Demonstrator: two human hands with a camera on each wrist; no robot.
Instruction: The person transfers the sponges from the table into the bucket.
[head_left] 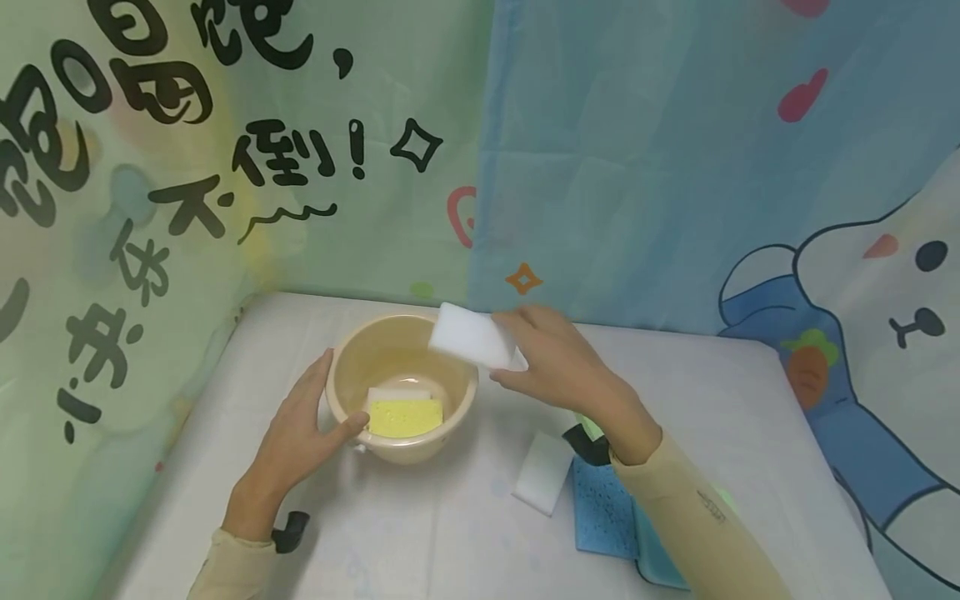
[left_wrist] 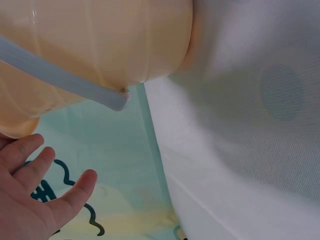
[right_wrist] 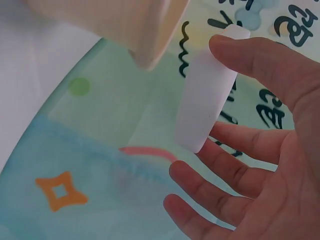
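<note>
A cream bucket (head_left: 403, 454) stands on the table, holding a yellow sponge (head_left: 406, 418) with a white block partly hidden behind it. My left hand (head_left: 300, 433) touches the bucket's left side, thumb at the rim; in the left wrist view its visible fingers are extended and spread. Its grey handle (left_wrist: 65, 77) hangs along the outside. Above the bucket's right rim, my right hand (head_left: 551, 358) pinches a white sponge block (head_left: 468, 335) between thumb and fingers. The right wrist view shows the same white sponge block (right_wrist: 207, 95) tilted, with the lower fingers free of it.
Right of the bucket lie another white block (head_left: 543, 473), a blue sponge (head_left: 603, 508) and a teal item (head_left: 660, 554) partly under my right forearm. A bit of something green (head_left: 590, 427) shows beside the wrist. A printed cloth (head_left: 637, 167) hangs behind the white table (head_left: 420, 533).
</note>
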